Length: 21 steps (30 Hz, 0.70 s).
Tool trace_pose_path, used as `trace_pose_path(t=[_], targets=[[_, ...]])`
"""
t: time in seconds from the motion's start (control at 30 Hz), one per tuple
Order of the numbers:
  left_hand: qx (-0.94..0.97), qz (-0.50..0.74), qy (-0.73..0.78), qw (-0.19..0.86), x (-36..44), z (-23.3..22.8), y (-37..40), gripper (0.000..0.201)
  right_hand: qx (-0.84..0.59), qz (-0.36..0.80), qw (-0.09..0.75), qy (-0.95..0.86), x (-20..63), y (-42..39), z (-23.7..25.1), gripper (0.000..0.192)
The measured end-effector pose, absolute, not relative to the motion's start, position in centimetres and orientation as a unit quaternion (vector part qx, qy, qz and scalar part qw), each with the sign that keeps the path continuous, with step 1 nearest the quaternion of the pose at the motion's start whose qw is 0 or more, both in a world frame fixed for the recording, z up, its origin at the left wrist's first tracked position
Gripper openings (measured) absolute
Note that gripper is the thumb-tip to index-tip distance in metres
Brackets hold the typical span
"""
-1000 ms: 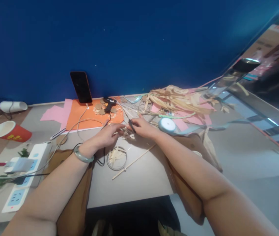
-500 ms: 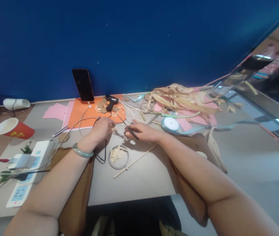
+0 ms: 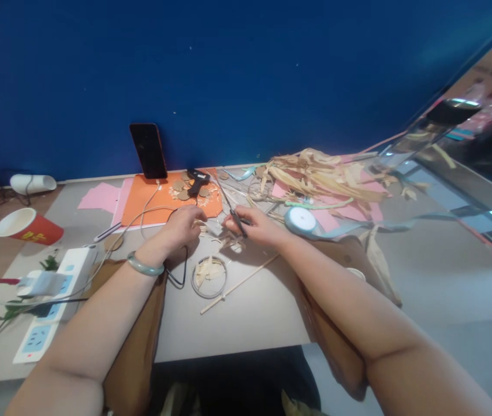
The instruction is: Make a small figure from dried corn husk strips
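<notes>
The right hand (image 3: 254,224) pinches dark scissors (image 3: 236,218); the left hand (image 3: 183,226) pinches a husk strip (image 3: 205,226) above the worktop (image 3: 250,306). So close, the blades could nick fingers.

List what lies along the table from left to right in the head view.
Red paper cup → power strip → phone → left hand → right hand → ribbon spool → dried husks.
</notes>
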State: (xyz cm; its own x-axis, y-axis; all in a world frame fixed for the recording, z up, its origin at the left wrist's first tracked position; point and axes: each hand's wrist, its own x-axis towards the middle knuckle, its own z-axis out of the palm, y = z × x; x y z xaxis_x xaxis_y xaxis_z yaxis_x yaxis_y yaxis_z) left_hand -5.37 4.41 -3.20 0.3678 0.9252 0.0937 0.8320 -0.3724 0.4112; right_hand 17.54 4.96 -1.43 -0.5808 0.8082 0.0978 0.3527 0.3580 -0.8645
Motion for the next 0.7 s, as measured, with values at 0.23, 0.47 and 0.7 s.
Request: trace_pose_path(t=[0.23, 0.47, 0.7], targets=[[0.825, 0.106, 0.544, 0.108, -5.3, -3.6, 4.3, 0.029, -0.3, 0.402, 0.149, -0.852, 17.5, 4.4, -0.9, 0.039], [0.822, 0.16, 0.532, 0.126, -5.8, -4.8, 4.6, 0.022, -0.301, 0.31, 0.086, -0.898, 17.2, 4.4, -1.3, 0.041], [0.804, 0.184, 0.542, 0.159, -5.8, -4.6, 4.6, 0.009, -0.298, 0.32, 0.094, -0.894, 17.2, 4.5, -1.4, 0.039]])
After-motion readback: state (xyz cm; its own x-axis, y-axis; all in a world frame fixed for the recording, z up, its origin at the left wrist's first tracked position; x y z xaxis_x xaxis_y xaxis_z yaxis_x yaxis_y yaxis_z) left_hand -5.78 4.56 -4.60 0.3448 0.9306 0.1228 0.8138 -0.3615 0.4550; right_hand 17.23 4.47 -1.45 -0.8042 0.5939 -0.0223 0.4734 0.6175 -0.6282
